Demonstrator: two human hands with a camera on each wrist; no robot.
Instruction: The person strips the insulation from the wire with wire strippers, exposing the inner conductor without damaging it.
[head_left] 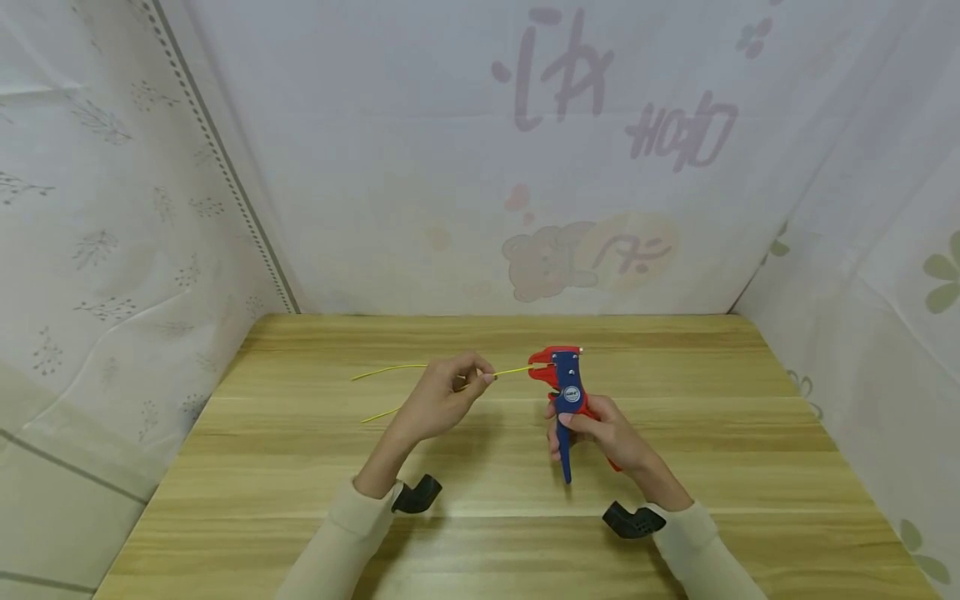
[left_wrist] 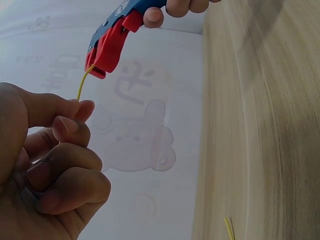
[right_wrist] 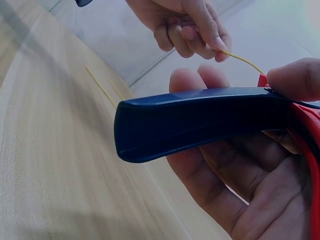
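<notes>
My left hand (head_left: 435, 402) pinches a thin yellow wire (head_left: 512, 372) between thumb and forefinger, with the other fingers curled in. From the pinch, a short length of it runs to the red jaws of a blue-and-red wire stripper (head_left: 570, 379). In the left wrist view the wire (left_wrist: 84, 82) bends slightly and its tip goes in between those jaws, where it is hidden. My right hand (head_left: 611, 433) grips the stripper above the table, thumb near the round label. The blue handle (right_wrist: 195, 117) crosses the right wrist view, fingers behind it.
Two yellow wire lengths (head_left: 386, 371) (head_left: 381, 415) show on the wooden table (head_left: 510, 533), left of and partly behind my left hand. Patterned cloth (head_left: 420, 167) hangs behind the table and along both sides. Black wrist mounts (head_left: 416, 494) sit at both cuffs.
</notes>
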